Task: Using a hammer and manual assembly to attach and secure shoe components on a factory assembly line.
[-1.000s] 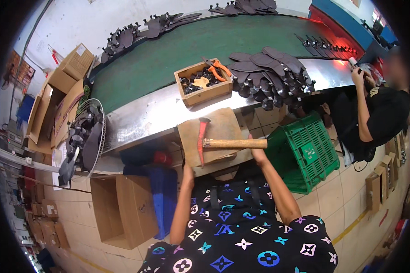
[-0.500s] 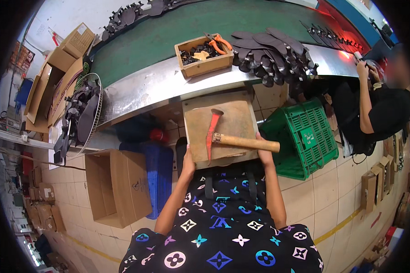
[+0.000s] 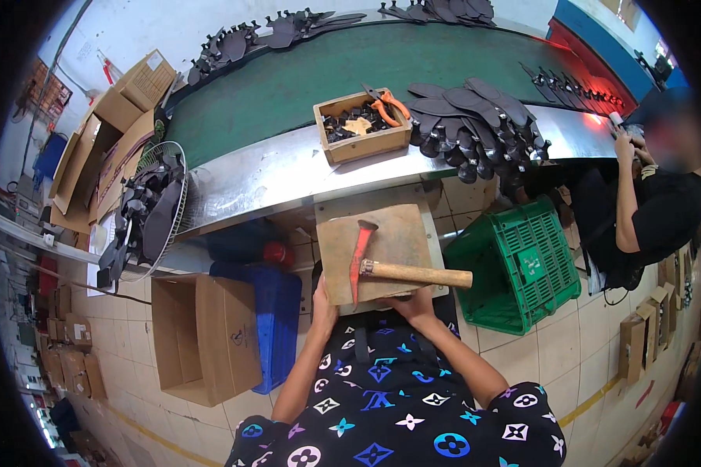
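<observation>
A worn brown board [image 3: 401,229] lies on a pale stand [image 3: 440,261] in front of me. Across the board rests a hammer [image 3: 417,272] with a red head and a wooden handle pointing right; neither hand touches it. My left hand [image 3: 324,306] grips the board's near left corner, its fingers partly hidden by the edge. At the near edge, right of the middle, my right hand [image 3: 415,305] holds the board from below, fingertips tucked under it.
Beyond the stand runs a metal-edged bench with a green belt [image 3: 265,105]. It carries a wooden box [image 3: 366,144] with orange-handled pliers [image 3: 387,103], and dark heeled shoe soles [image 3: 463,113]. A green crate [image 3: 526,268], cardboard box [image 3: 210,342] and blue bin [image 3: 280,327] flank me. Another person [image 3: 658,206] works at right.
My right hand has moved from the board's right side to its near edge. The left hand stays at the left corner. The hammer remains on the board, and the view has shifted slightly.
</observation>
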Tool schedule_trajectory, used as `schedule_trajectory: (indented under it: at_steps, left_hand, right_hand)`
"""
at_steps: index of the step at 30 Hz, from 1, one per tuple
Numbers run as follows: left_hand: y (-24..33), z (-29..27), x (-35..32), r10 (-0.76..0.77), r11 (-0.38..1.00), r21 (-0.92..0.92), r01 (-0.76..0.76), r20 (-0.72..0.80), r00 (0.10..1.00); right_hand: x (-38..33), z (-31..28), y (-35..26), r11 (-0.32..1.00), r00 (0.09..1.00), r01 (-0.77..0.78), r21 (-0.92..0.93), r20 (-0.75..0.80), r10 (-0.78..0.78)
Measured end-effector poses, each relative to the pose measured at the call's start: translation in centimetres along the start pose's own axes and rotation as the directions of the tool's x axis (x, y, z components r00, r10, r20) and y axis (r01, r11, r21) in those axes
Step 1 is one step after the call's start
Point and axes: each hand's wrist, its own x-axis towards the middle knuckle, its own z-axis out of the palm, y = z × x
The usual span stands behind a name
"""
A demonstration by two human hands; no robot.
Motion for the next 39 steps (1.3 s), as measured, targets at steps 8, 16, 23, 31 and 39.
schedule_trajectory:
  at_steps: [8, 16, 23, 31, 39]
  left_hand:
    - [1.5, -0.1, 0.7, -0.058, 0.959, -0.279, 0.048, -0.029, 0.998]
    - [1.6, -0.3, 0.7, -0.257, 0.965, 0.056, 0.258, -0.029, 0.966]
    - [4.9, -0.6, 0.0, -0.163, 0.966, 0.185, 0.182, -0.111, 0.980]
    - [12.2, -5.5, 4.2, 0.320, 0.700, 0.708, -0.095, -0.192, 0.928]
    - [33.5, -2.3, 1.9, 0.744, 0.553, 0.702, -0.449, -0.174, 0.645]
  right_hand:
    - [0.6, 0.6, 0.8, 0.992, 0.992, 0.125, 0.017, -0.011, -0.124]
    - [4.1, -0.7, 0.1, 0.996, 0.999, 0.022, 0.088, 0.028, -0.025]
    - [7.4, -17.5, -3.6, 0.972, 0.972, 0.233, -0.008, -0.026, -0.233]
    - [25.3, -28.2, -11.8, 0.281, 0.615, -0.159, -0.946, -0.318, -0.722]
    - [16.2, -14.7, -25.9, 0.832, 0.991, 0.047, 0.553, 0.081, -0.109]
